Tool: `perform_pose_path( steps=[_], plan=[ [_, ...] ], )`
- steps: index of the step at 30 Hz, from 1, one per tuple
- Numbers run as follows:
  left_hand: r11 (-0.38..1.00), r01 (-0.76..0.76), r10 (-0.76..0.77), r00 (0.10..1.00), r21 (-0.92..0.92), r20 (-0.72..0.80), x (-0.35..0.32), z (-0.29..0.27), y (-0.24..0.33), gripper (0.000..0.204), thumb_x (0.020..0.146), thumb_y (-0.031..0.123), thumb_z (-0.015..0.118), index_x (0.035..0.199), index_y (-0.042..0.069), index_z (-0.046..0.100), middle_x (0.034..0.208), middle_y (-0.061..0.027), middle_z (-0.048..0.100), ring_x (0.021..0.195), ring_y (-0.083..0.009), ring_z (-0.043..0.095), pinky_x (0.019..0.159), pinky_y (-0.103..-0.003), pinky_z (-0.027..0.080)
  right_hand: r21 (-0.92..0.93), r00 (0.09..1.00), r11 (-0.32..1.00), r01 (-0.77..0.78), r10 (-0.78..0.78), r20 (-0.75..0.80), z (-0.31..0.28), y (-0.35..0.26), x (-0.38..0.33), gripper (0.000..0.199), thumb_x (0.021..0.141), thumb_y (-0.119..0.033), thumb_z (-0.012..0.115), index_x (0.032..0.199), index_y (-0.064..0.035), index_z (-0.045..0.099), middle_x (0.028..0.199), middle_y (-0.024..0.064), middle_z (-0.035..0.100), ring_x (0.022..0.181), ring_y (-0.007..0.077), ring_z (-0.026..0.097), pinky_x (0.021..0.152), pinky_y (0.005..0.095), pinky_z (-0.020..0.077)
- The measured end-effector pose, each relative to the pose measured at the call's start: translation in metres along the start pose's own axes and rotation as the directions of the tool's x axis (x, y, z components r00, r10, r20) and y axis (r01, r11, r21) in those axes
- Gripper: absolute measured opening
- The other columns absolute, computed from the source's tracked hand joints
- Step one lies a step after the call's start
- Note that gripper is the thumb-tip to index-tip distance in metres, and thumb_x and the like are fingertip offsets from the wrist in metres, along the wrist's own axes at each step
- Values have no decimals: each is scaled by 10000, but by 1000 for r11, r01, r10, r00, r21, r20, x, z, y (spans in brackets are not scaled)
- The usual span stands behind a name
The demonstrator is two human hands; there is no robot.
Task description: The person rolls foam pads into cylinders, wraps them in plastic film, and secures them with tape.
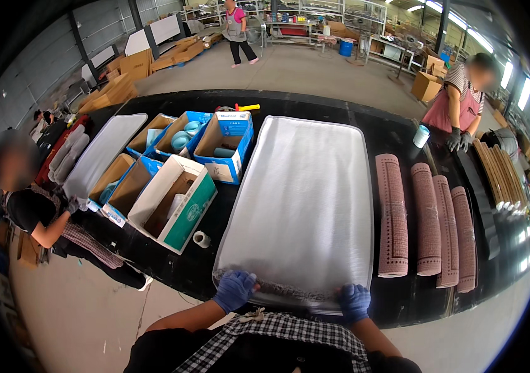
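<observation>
A mat [299,205] with a pale grey ribbed backing lies face down on the black table before me. Its near edge is turned up, baring a strip of dark grey pile [296,291]. My left hand [235,291], in a blue glove, is closed around the left end of that folded edge. At the right end, my right hand [353,302] grips the same edge in a matching glove; its fingertips are partly hidden. A small white roll [201,239] stands on the table to the left of the mat.
Open boxes [181,211] with blue rolls stand left. Rolled pink mats [392,217] line the right, with brown rolls [500,171] beyond. A blue-white can [421,136] and a yellow-handled tool [247,107] lie farther off. Co-workers stand left [47,217] and right [458,102]; another walks behind.
</observation>
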State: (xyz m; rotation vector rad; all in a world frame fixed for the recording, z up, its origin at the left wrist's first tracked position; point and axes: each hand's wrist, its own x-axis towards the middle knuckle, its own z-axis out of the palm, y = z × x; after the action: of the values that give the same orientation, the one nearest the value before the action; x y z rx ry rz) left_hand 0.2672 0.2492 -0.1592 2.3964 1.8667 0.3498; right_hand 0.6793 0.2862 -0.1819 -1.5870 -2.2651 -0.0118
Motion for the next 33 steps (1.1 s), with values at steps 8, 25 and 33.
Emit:
perform_pose_path(
  steps=[8,25,33],
  plan=[
    [988,-134,146,976,79,-163,-30,25,0,709,770,535,662,1341,128,562,1316,-155,537,1207,-391,505,1041,-611,354,7,996,996,84,-84,-30,-16,-19,-24,722,653,-581,783,1186,-170,521,1097,101,524,1061,341,525,916,544,385],
    [956,-201,248,943,214,-221,195,24,-51,936,701,682,707,1414,111,504,1439,-121,506,1365,-364,417,1158,-603,217,-82,1000,996,20,-22,-22,32,41,166,1012,551,-646,845,1320,-101,475,1292,169,477,1227,420,449,1102,625,290],
    [970,-128,119,991,205,54,256,-7,-18,433,884,456,638,1182,141,654,1132,-122,659,1112,-319,606,979,-496,452,-116,972,993,23,5,234,15,50,225,524,765,-495,764,1142,-152,641,1180,119,609,1156,330,556,1015,491,408]
  ],
)
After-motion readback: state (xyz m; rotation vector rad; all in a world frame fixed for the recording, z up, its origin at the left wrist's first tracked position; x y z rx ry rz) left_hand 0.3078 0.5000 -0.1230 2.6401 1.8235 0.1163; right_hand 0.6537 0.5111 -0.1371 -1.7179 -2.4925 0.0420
